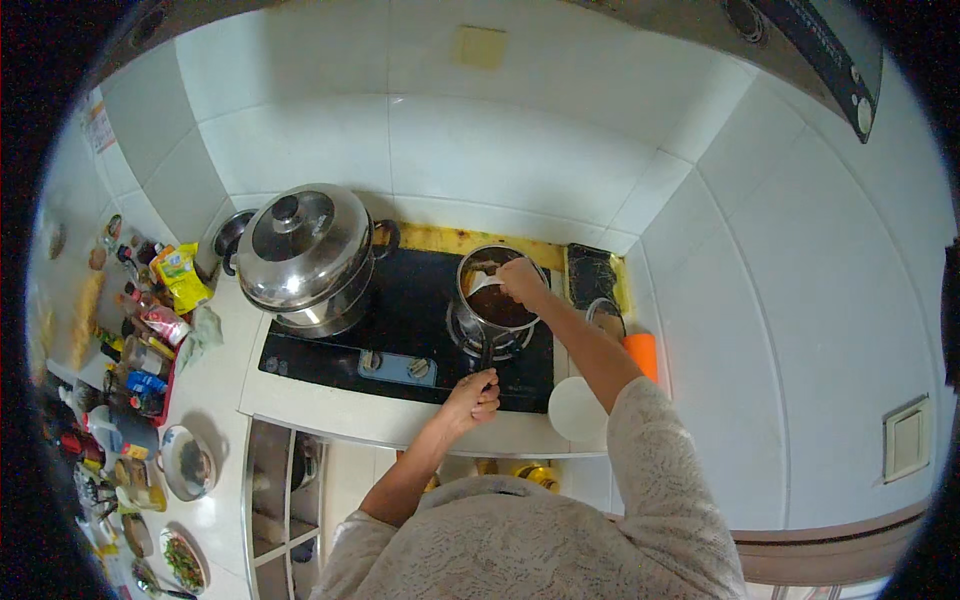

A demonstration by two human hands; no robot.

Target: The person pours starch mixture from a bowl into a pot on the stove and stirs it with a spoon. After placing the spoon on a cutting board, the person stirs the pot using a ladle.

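A metal saucepan (501, 300) with dark brown contents sits on the right burner of a black glass gas hob (409, 300). My left hand (471, 399) is closed around the saucepan's black handle (487, 352), which points towards me. Over the pan's rim, my right hand (522, 283) grips a white spoon or ladle (480, 280) that reaches inside; its lower end is partly hidden. A large steel steamer pot (307, 255) with a domed lid stands on the hob's left side. Right of my left hand, a round white plate or lid (577, 409) lies at the counter's edge.
An orange cylinder (641, 355) and a clear glass container (606, 318) stand right of the hob by the tiled wall. Bottles and a yellow pouch (181, 276) crowd the left counter, near a bowl (187, 463) and a plate of green food (183, 561). A range hood (795, 52) overhangs.
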